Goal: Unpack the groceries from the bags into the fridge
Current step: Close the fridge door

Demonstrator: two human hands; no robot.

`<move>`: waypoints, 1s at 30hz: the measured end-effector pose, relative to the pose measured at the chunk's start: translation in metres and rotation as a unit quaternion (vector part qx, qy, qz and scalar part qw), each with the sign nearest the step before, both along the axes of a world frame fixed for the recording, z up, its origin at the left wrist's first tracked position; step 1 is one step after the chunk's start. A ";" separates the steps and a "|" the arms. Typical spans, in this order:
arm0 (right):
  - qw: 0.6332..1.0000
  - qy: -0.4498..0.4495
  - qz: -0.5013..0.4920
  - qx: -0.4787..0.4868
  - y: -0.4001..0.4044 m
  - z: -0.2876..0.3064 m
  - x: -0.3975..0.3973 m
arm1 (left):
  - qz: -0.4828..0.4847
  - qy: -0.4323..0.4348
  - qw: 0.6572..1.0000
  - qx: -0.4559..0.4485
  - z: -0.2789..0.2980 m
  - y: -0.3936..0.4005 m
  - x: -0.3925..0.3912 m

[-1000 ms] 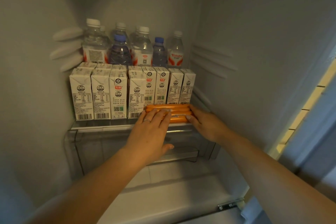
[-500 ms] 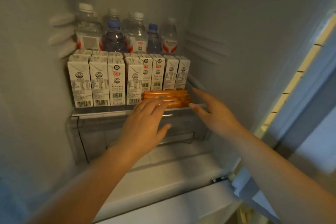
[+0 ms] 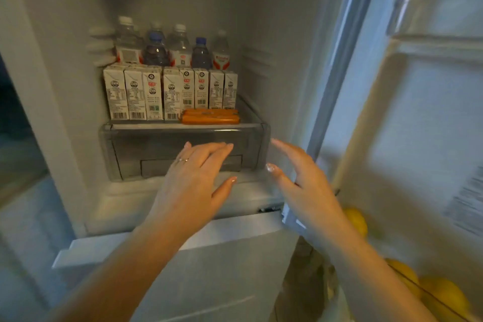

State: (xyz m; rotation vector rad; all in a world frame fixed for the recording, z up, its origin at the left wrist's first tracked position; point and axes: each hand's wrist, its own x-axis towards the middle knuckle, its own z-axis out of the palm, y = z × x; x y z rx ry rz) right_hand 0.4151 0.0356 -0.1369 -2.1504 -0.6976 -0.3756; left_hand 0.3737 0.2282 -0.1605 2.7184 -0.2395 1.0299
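Note:
An orange pack of sausages (image 3: 210, 116) lies flat at the front right of the fridge shelf (image 3: 146, 126), in front of a row of white milk cartons (image 3: 146, 94). Several water bottles (image 3: 180, 47) stand behind the cartons. My left hand (image 3: 193, 183), with a ring on it, hovers open below the shelf in front of the clear drawer (image 3: 130, 154). My right hand (image 3: 300, 183) is open too, fingers spread, just right of the drawer's corner. Neither hand touches the sausages.
The fridge door (image 3: 418, 112) stands open on the right with a door shelf near its top. Yellow fruit (image 3: 441, 293) lies at the lower right, with another piece (image 3: 356, 219) above it. The fridge's side walls close in the shelf left and right.
Both hands have let go of the sausage pack and drawn back and down from the shelf. The view has pulled away from the fridge, showing the door and the fruit.

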 end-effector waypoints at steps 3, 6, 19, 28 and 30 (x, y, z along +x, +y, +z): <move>1.000 -0.016 0.019 -0.011 -0.046 -0.004 -0.037 | 0.035 -0.005 0.999 -0.008 -0.010 -0.052 -0.042; 0.999 -0.018 0.036 -0.034 -0.095 -0.009 -0.075 | 0.058 -0.015 0.998 -0.022 -0.021 -0.107 -0.084; 0.969 -0.152 -0.051 -0.186 -0.311 -0.032 -0.200 | -0.085 0.035 0.995 0.041 -0.045 -0.315 -0.171; 0.914 -0.113 -0.097 -0.377 -0.355 -0.068 -0.217 | -0.049 0.203 0.967 0.147 -0.067 -0.382 -0.175; 0.913 -0.094 -0.096 -0.386 -0.352 -0.069 -0.219 | -0.042 0.207 0.966 0.146 -0.065 -0.381 -0.174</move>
